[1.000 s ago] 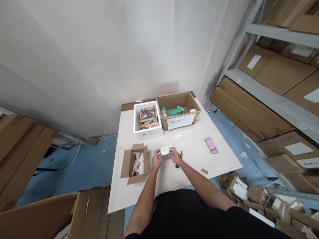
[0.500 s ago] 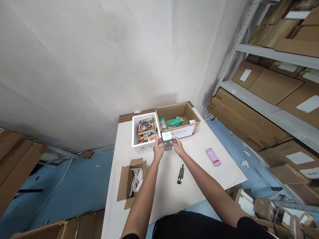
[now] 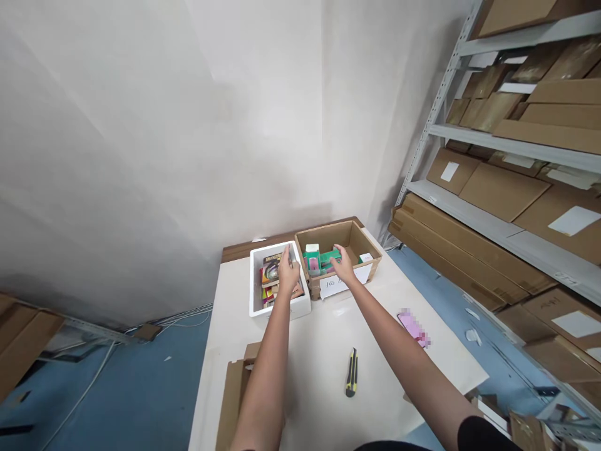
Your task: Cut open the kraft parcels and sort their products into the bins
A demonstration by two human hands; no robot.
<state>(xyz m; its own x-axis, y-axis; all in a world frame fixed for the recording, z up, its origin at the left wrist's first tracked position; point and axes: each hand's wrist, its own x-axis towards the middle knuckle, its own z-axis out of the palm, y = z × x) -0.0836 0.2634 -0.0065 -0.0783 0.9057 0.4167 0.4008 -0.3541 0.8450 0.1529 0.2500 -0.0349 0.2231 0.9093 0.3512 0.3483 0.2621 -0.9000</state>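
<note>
My left hand is raised over the right wall of the white foam box, fingers apart and nothing in them. Inside that box lie several small printed boxes or booklets. Over the front of the cardboard box is my right hand, its thumb and fingers spread beside a green carton; whether it touches the carton I cannot tell. A green carton with a white top stands upright in the left part of the cardboard box, between my two hands.
On the white table lies a black and yellow utility knife. A pink, pixelated item is to the right. An opened carton sits at the near left, partly behind my left forearm. Shelves with cardboard boxes stand on the right.
The white-topped green carton went from both hands into the cardboard box and was let go. My hands have moved forward and apart. The view has tilted up.
</note>
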